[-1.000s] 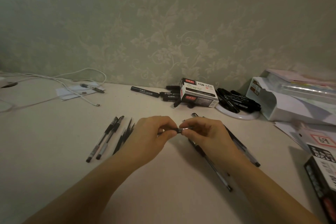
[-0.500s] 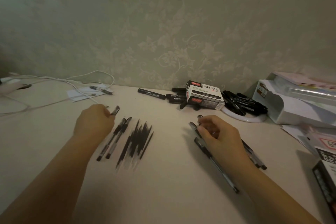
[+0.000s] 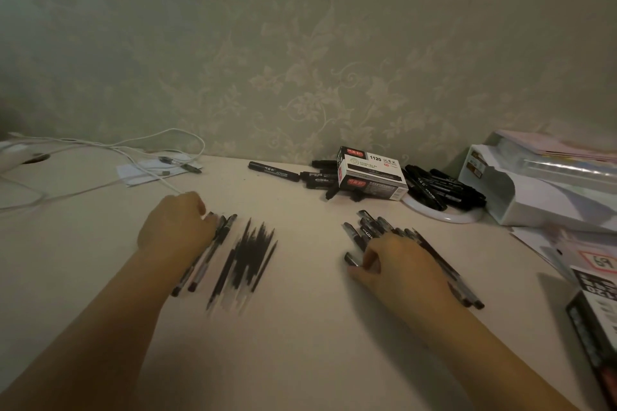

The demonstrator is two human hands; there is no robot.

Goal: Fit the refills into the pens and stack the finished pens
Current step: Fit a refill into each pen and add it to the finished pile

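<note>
Two or three finished pens (image 3: pixel 204 260) lie in a row at the left. My left hand (image 3: pixel 177 228) rests over their upper ends, fingers curled round the pen nearest it. Just right of them sits a loose bundle of thin black refills (image 3: pixel 250 253). Further right is a pile of several clear pens (image 3: pixel 367 227) with dark caps. My right hand (image 3: pixel 395 265) lies on that pile, its thumb and fingers pinching the end of one pen (image 3: pixel 350 258) at the near left side. My forearm hides the pile's lower part.
At the back by the wall stand a marker box (image 3: pixel 370 173), loose black markers (image 3: pixel 273 171) and a white plate (image 3: pixel 444 215) heaped with markers. A white desk organiser (image 3: pixel 500 197) and a black box (image 3: pixel 594 327) fill the right. White cables (image 3: pixel 133 150) trail at the back left.
My hands parted from the middle. The left carried the assembled pen to the row at the left and lowered it there. The right moved onto the pen pile at the right.
</note>
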